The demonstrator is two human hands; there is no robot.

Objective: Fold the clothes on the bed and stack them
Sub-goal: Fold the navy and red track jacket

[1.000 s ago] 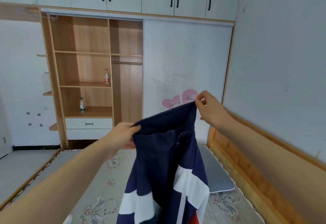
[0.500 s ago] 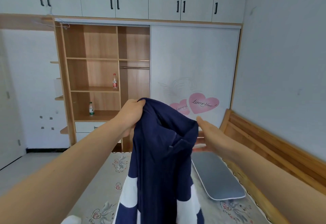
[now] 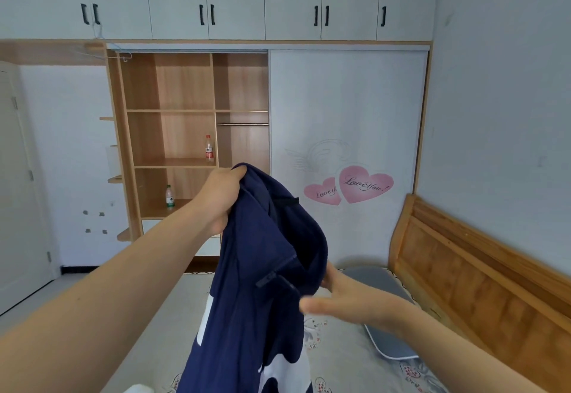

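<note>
The navy jacket [image 3: 262, 269] hangs in the air above the bed [image 3: 173, 324], suspended from the left hand [image 3: 221, 198]. The left fingers are curled around a bunch of fabric near the collar or shoulder seam and carry the full weight of the garment. The right hand [image 3: 346, 298] is lower and to the right, with straight, relaxed fingers extended toward the jacket. Its fingertips touch or lie just beside the hanging edge next to the black zipper [image 3: 278, 278]. It grips nothing.

Handling assessment:
- The fabric is soft and limp. It drapes in loose folds and holds no shape of its own.
- The weight appears light, since one hand supports it without visible strain.
- White panels [image 3: 278, 374] show on the lower part. The hem and sleeves run out of view at the bottom edge.
- The zipper is the only stiff element and will resist a fold made across it.

Recommended hold: take the second shoulder seam with the right hand, at the same height as the left, so that the jacket hangs flat and square. A grip on the bunched middle is likely to twist the garment.

The jacket is not yet folded, and no stack is visible. A grey pad [image 3: 383, 300] lies on the bed near the wooden headboard [image 3: 463, 269]. The wardrobe [image 3: 185, 114] stands beyond, with two bottles [image 3: 209, 147] on its shelves.
</note>
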